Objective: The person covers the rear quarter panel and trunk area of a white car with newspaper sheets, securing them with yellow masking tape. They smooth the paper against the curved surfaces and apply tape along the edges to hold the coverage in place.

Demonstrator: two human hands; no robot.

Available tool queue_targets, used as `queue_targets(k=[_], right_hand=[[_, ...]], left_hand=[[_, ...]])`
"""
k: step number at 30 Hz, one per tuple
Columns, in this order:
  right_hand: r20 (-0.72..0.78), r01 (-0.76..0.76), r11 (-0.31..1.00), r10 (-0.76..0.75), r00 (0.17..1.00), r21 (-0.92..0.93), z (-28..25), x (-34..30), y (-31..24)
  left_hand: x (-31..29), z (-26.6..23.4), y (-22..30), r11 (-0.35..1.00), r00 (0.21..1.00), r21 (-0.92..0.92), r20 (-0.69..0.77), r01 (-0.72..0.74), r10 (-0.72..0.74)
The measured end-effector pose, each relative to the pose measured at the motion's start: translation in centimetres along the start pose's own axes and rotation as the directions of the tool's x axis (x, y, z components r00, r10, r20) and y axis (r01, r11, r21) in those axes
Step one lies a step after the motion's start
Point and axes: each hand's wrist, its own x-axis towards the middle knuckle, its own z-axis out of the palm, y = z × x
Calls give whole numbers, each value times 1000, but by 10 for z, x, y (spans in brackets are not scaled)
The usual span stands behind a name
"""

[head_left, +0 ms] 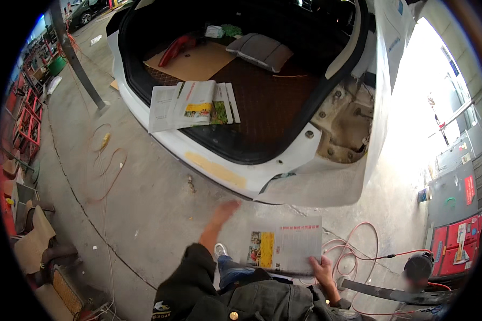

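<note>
My right hand (pixel 322 269) grips the lower right edge of a folded newspaper (pixel 297 246), held low in front of my body. Off to its left, my left hand (pixel 226 211) reaches forward over the floor, apart from the paper and blurred by motion, so its fingers are unclear. Ahead stands a white car with its trunk open and a tan filler patch (pixel 215 170) on its rear bumper (pixel 251 179). Several newspaper sheets (pixel 166 109) lie overlapped across the left part of the trunk sill.
In the trunk are a cardboard sheet (pixel 214 61), a red tail light (pixel 174 51) and a grey cushion (pixel 261 52). Whitish sheeting (pixel 326 184) hangs at the car's right rear corner. A red hose (pixel 377 238) coils at right; a metal post (pixel 77 56) stands left.
</note>
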Motion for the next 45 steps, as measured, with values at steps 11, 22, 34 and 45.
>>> queue_targets(k=[11, 22, 34, 45], right_hand=[[-2, 283, 864, -313, 950, -416, -157, 66, 57], [549, -192, 928, -17, 836, 320, -178, -2, 80], [275, 50, 925, -163, 947, 377, -206, 11, 121], [-199, 188, 951, -140, 970, 247, -266, 55, 177]], left_hand=[[-177, 185, -10, 973, 993, -205, 27, -109, 117], [-257, 413, 10, 553, 827, 719, 54, -421, 559], [-255, 395, 15, 758, 857, 555, -145, -344, 495], [-276, 352, 106, 446, 340, 721, -301, -530, 891]])
